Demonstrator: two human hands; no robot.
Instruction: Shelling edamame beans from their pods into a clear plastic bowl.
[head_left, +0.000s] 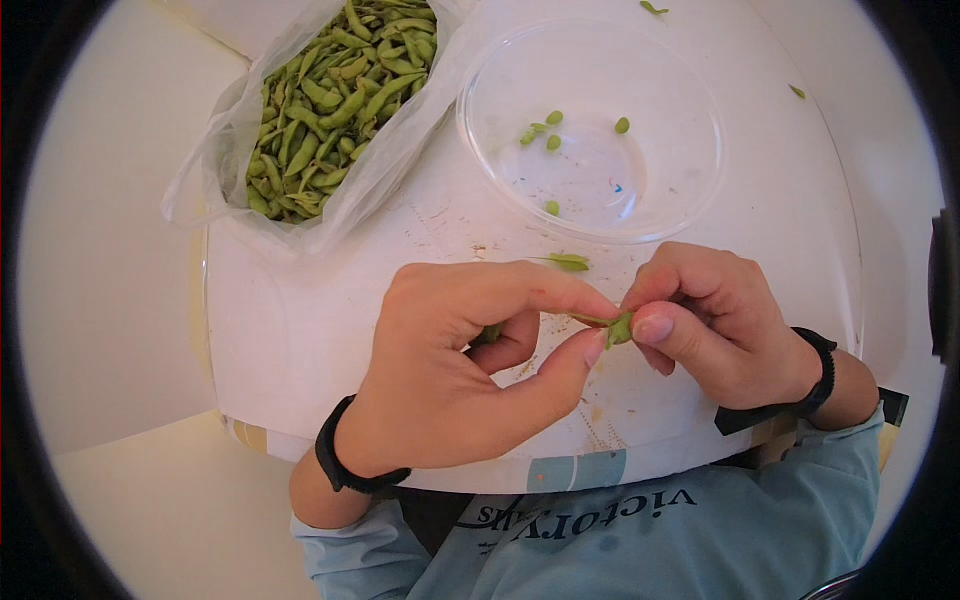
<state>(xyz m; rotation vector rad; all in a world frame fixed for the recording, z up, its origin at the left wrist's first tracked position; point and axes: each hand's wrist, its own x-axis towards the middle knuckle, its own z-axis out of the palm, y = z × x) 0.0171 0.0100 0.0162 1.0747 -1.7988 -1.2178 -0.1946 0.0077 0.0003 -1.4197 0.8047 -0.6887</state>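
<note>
Between the fingertips of both hands is a green edamame pod (619, 330). My left hand (480, 360) pinches its left side with thumb and index finger, and something green shows partly inside the curled fingers. On the pod's right side, my right hand (705, 322) grips with thumb and index finger. Beyond the hands stands a clear plastic bowl (675, 217) with several loose green beans (553, 142) in it. An open plastic bag (397, 157) full of edamame pods (345, 109) lies at the upper left.
A split pod shell (566, 261) lies on the white table (300, 330) between the bowl and my hands. Small green pieces (797, 91) lie near the table's far right edge. Brown specks and crumbs are scattered below the bowl.
</note>
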